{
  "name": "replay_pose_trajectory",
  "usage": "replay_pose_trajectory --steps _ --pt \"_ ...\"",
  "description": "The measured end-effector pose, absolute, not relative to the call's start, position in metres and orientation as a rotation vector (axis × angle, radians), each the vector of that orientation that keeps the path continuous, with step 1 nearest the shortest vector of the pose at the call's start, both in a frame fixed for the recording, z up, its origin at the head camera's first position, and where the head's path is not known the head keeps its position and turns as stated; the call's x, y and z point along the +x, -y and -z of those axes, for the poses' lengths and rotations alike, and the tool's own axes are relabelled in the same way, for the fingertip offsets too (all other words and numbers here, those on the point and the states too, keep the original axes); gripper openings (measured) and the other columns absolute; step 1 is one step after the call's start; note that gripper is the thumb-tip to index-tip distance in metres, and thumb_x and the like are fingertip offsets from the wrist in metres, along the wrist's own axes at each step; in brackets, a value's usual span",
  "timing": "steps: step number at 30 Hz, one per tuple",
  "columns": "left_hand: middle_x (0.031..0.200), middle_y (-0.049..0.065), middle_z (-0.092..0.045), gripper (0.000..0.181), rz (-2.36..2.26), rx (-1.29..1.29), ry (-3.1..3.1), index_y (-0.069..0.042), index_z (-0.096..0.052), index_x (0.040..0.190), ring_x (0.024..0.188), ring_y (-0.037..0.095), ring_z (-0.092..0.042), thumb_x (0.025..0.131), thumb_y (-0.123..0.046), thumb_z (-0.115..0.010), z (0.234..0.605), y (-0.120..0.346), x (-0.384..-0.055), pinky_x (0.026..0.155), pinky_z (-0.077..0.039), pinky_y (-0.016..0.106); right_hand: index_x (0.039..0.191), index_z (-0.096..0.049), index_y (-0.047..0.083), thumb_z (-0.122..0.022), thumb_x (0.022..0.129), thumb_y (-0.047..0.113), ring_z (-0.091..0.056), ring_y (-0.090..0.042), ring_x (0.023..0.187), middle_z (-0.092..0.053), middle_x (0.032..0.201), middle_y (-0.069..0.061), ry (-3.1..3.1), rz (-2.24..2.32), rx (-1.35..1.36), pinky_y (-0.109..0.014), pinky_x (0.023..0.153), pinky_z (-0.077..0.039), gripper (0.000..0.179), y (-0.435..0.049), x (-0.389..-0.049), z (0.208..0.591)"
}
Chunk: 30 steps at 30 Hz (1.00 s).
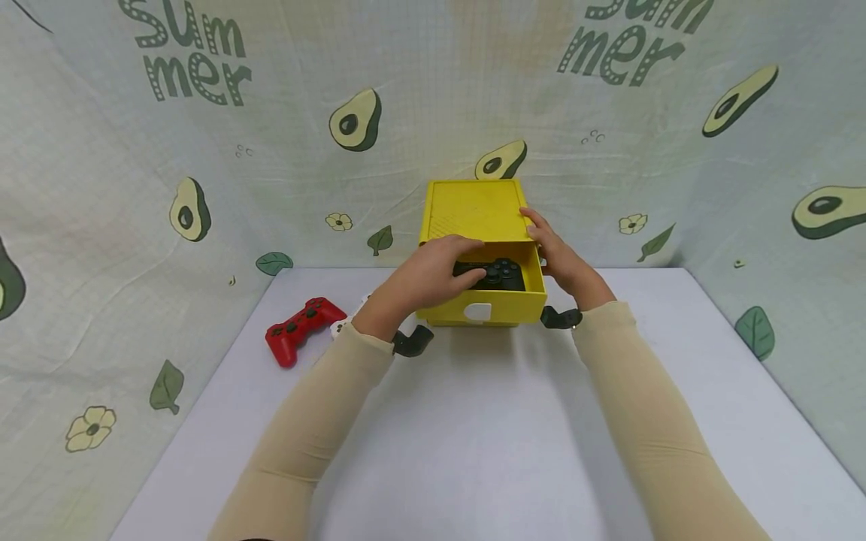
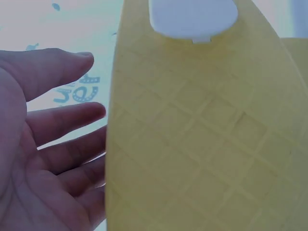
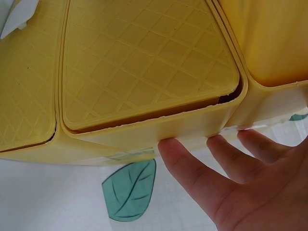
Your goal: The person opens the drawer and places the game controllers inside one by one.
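Note:
A yellow drawer unit [image 1: 476, 210] stands at the back of the table, its top drawer [image 1: 514, 306] pulled out. Inside that drawer lies a black game controller [image 1: 506, 276], partly covered by my left hand [image 1: 433, 272]. The left fingers reach over the drawer's left side, thumb and fingers apart; in the left wrist view they are beside the waffle-patterned drawer front [image 2: 202, 134] with its white handle [image 2: 192, 17]. My right hand [image 1: 560, 257] rests its fingertips against the unit's right side. In the right wrist view those fingers [image 3: 180, 156] are spread along the yellow casing [image 3: 192, 122].
To the left on the white table [image 1: 487, 451] lies a red game controller [image 1: 304, 328]. A white controller [image 1: 338, 328] beside it is mostly hidden behind my left wrist. A printed cloth [image 1: 419, 98] hangs right behind the unit and along both sides.

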<state>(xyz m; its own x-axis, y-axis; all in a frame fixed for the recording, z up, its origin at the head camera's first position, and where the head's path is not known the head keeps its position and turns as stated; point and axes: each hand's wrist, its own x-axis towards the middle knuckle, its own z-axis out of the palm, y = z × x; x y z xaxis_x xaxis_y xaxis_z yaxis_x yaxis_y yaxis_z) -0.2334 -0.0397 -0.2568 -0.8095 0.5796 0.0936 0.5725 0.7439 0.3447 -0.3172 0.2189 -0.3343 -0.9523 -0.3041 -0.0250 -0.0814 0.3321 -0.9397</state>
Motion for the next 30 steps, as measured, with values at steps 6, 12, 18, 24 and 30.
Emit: replay_pose_trajectory --steps 6,12,18,24,30 --pt "0.143 0.004 -0.051 0.054 -0.648 0.965 -2.979 -0.015 -0.047 0.143 0.134 0.02 -0.045 0.096 -0.038 -0.058 0.258 0.039 -0.222 0.113 -0.038 0.037 0.149 -0.007 0.052 -0.024 0.098 0.059 -0.018 -0.041 0.145 -0.004 0.164 -0.002 -2.393 1.677 -0.347 -0.07 0.11 -0.024 0.054 -0.218 -0.316 0.334" --pt "0.138 0.004 -0.056 0.051 -0.742 1.051 -3.041 -0.014 -0.051 0.14 0.127 0.019 -0.052 0.094 -0.034 -0.062 0.261 0.04 -0.207 0.108 -0.044 0.036 0.153 -0.004 0.041 -0.024 0.1 0.051 -0.017 -0.043 0.145 -0.004 0.163 -0.007 -2.387 1.665 -0.362 -0.07 0.109 -0.024 0.057 -0.213 -0.302 0.319" --pt "0.134 0.003 -0.059 0.048 -0.831 1.156 -3.055 -0.012 -0.055 0.136 0.124 0.017 -0.054 0.093 -0.031 -0.064 0.267 0.042 -0.196 0.106 -0.046 0.033 0.154 -0.003 0.038 -0.023 0.101 0.05 -0.017 -0.044 0.145 -0.003 0.163 -0.008 -2.398 1.647 -0.356 -0.07 0.109 -0.025 0.058 -0.211 -0.294 0.312" --pt "0.126 0.004 -0.063 0.044 -0.934 1.212 -3.057 -0.009 -0.058 0.132 0.112 0.016 -0.061 0.093 -0.028 -0.064 0.277 0.045 -0.189 0.097 -0.052 0.03 0.154 -0.003 0.039 -0.024 0.101 0.05 -0.018 -0.045 0.145 -0.002 0.164 -0.007 -2.397 1.651 -0.348 -0.07 0.109 -0.025 0.059 -0.211 -0.295 0.312" --pt "0.118 0.006 -0.065 0.04 -1.04 1.26 -3.085 -0.007 -0.06 0.129 0.104 0.017 -0.062 0.092 -0.024 -0.066 0.288 0.047 -0.184 0.092 -0.054 0.029 0.154 -0.003 0.039 -0.024 0.101 0.05 -0.017 -0.044 0.145 -0.002 0.164 -0.007 -2.399 1.648 -0.349 -0.07 0.109 -0.025 0.059 -0.21 -0.297 0.314"
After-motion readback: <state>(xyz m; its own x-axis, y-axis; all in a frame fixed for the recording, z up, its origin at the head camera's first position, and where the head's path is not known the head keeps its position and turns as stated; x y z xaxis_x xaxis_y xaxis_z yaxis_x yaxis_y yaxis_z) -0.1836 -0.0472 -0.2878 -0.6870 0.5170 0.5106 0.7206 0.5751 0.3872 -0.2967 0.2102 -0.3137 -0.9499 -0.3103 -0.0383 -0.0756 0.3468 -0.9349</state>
